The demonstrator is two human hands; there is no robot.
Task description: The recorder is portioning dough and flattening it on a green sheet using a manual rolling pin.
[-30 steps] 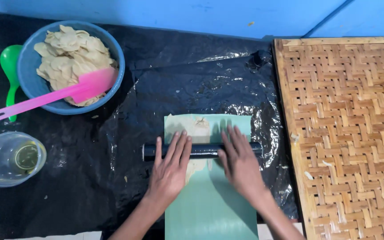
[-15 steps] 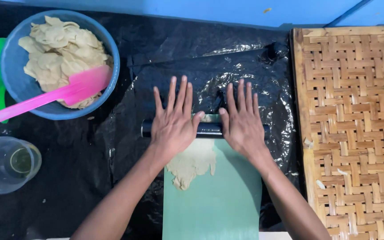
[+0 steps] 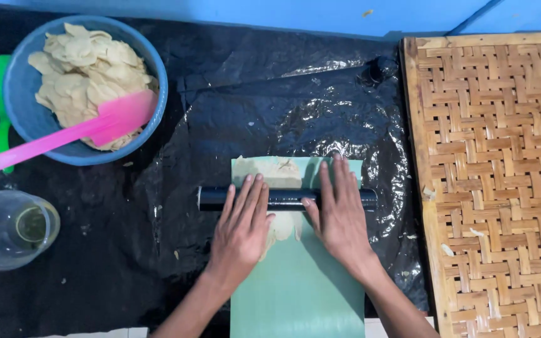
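- Since the earlier frame, both hands had drawn the roller (image 3: 286, 198) back toward six o'clock.
- Left hand (image 3: 240, 228) and right hand (image 3: 339, 213) lay flat on it, grip open, fingers toward twelve.
- Roller lay across flattened dough (image 3: 270, 175) on a green sheet (image 3: 298, 288).
- At ten o'clock stood a blue bowl (image 3: 23, 119) with a pink spatula (image 3: 64, 138).
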